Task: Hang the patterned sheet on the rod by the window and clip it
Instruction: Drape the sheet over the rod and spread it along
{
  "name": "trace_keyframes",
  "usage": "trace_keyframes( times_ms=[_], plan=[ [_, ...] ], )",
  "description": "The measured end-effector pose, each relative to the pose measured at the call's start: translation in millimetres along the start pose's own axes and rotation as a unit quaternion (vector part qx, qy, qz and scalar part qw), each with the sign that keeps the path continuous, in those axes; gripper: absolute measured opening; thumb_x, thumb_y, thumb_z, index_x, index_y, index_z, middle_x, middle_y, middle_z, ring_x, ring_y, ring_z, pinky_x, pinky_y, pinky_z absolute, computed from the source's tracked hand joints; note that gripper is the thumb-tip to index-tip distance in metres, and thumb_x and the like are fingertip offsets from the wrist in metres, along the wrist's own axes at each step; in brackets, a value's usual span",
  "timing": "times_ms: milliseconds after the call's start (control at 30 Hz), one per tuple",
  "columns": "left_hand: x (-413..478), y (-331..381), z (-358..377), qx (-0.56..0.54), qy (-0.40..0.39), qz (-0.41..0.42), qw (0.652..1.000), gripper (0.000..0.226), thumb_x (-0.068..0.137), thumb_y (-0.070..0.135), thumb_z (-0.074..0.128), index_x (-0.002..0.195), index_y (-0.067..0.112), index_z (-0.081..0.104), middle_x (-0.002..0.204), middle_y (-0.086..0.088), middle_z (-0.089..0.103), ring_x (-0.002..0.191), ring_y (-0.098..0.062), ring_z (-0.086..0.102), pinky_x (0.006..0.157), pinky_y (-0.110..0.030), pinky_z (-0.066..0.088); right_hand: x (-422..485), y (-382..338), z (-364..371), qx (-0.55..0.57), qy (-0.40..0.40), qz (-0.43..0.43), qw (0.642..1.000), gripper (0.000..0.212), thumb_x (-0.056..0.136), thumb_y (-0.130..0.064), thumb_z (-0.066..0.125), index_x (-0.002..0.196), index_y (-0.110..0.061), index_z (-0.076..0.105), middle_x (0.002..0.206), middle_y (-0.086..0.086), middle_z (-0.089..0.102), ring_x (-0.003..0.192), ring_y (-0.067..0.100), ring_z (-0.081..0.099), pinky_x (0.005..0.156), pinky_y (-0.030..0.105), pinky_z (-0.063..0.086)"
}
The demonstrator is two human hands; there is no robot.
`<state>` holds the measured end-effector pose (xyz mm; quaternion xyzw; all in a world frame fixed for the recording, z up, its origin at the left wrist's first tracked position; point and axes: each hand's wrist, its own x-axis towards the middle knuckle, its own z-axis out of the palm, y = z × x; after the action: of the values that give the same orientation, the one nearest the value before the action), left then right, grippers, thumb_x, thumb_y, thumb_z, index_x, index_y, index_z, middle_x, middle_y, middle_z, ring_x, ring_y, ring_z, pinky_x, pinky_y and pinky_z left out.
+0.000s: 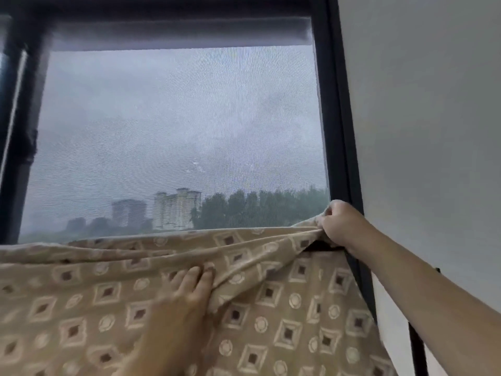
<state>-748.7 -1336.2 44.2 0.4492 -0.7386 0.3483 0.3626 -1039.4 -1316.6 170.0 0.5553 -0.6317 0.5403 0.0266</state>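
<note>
The patterned sheet (271, 308), tan with cream diamonds and circles, hangs across the lower part of the window and fills the bottom of the view. My right hand (339, 221) is closed on its bunched top right corner, beside the dark window frame. A short dark piece shows under that corner; the rod is otherwise hidden by the cloth. My left hand (189, 286) lies on the front of the sheet near the middle, fingers together and pressed into a fold, slightly blurred. No clip is in view.
The window (176, 131) has a mesh screen and a dark frame (339, 131), with a rolled blind (176, 33) at the top. A plain white wall (420, 118) stands to the right. Buildings and trees show outside.
</note>
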Motion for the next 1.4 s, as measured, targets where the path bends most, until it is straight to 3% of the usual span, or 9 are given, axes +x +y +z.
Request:
trace_keyframes(
  times_ms=[133,367,500,733,967,1033,1167,1300,1400],
  plan=[
    [11.8,-21.1,-18.2,-0.066,-0.024,-0.049,0.996,0.031,0.07,0.048,0.046,0.079,0.029,0.069,0.103,0.001,0.072,0.095,-0.027,0.068,0.072,-0.037,0.053,11.6,13.8,19.6,-0.133,-0.068,-0.048,0.988,0.012,0.097,-0.025,0.044,0.09,-0.015,0.046,0.085,0.0,0.052,0.077,0.019,0.05,0.063,0.031,0.037],
    [30.4,-7.3,-1.8,-0.201,-0.025,-0.152,0.967,0.023,0.086,0.041,0.049,0.076,0.021,0.05,0.069,0.013,0.053,0.088,-0.016,0.062,0.063,-0.031,0.036,32.4,27.1,46.4,-0.161,-0.091,-0.036,0.982,0.029,0.1,-0.025,0.03,0.119,-0.008,0.044,0.118,0.013,0.057,0.101,0.031,0.055,0.082,0.041,0.045],
    [41.3,13.2,15.9,-0.241,-0.032,-0.172,0.955,0.027,0.092,0.045,0.046,0.078,0.022,0.049,0.074,0.011,0.054,0.089,-0.019,0.061,0.064,-0.033,0.037,39.6,29.2,39.4,-0.188,-0.081,-0.034,0.978,0.017,0.098,-0.027,0.033,0.089,-0.021,0.046,0.095,-0.001,0.056,0.085,0.021,0.054,0.071,0.039,0.041],
    [100.4,75.4,-6.0,-0.298,-0.039,-0.137,0.944,0.022,0.093,0.036,0.046,0.094,0.016,0.056,0.099,-0.003,0.065,0.095,-0.027,0.06,0.071,-0.034,0.041,38.9,4.1,26.9,-0.129,-0.189,-0.047,0.972,0.043,0.105,-0.03,0.032,0.124,-0.001,0.056,0.1,0.006,0.054,0.089,0.02,0.051,0.083,0.033,0.042],
    [193.8,114.6,-24.4,-0.577,-0.065,-0.288,0.761,0.032,0.084,0.016,0.042,0.095,0.005,0.07,0.095,-0.015,0.072,0.092,-0.034,0.068,0.082,-0.044,0.057,30.0,9.3,0.6,0.182,-0.266,-0.009,0.946,0.069,0.07,-0.091,0.034,0.101,-0.041,0.07,0.108,0.012,0.07,0.075,0.022,0.061,0.093,0.039,0.044],
    [198.8,133.3,-20.9,-0.6,-0.203,-0.285,0.719,0.031,0.096,0.015,0.037,0.105,0.001,0.064,0.108,-0.02,0.067,0.1,-0.034,0.066,0.086,-0.037,0.056,25.7,13.8,-7.7,0.175,-0.297,-0.044,0.938,0.061,0.074,-0.085,0.041,0.108,-0.043,0.07,0.112,0.003,0.071,0.081,0.022,0.059,0.099,0.04,0.042],
    [190.6,130.7,-28.0,-0.745,-0.321,-0.216,0.543,0.021,0.089,0.012,0.039,0.081,0.001,0.055,0.069,-0.012,0.055,0.052,-0.021,0.057,0.05,-0.024,0.051,21.4,21.8,-16.1,0.116,-0.269,-0.072,0.953,0.039,0.082,-0.055,0.068,0.101,-0.021,0.064,0.107,-0.001,0.072,0.101,0.012,0.066,0.104,0.039,0.045],
    [176.7,67.4,-38.6,-0.408,-0.226,-0.085,0.881,0.025,0.094,0.03,0.053,0.075,0.014,0.053,0.079,-0.005,0.054,0.074,-0.022,0.05,0.066,-0.031,0.038,7.1,14.9,-20.0,-0.022,-0.176,-0.081,0.981,0.033,0.085,-0.042,0.065,0.106,-0.018,0.056,0.107,0.001,0.062,0.095,0.017,0.061,0.079,0.031,0.05],
    [156.7,22.5,-43.0,-0.093,-0.302,-0.054,0.947,0.048,0.092,0.058,0.045,0.08,0.016,0.065,0.096,-0.005,0.064,0.086,-0.022,0.059,0.075,-0.028,0.042,-21.2,13.2,-9.6,-0.051,-0.051,-0.128,0.989,0.027,0.088,-0.028,0.061,0.111,-0.02,0.049,0.119,0.002,0.05,0.097,0.017,0.052,0.076,0.027,0.041]
  ],
)
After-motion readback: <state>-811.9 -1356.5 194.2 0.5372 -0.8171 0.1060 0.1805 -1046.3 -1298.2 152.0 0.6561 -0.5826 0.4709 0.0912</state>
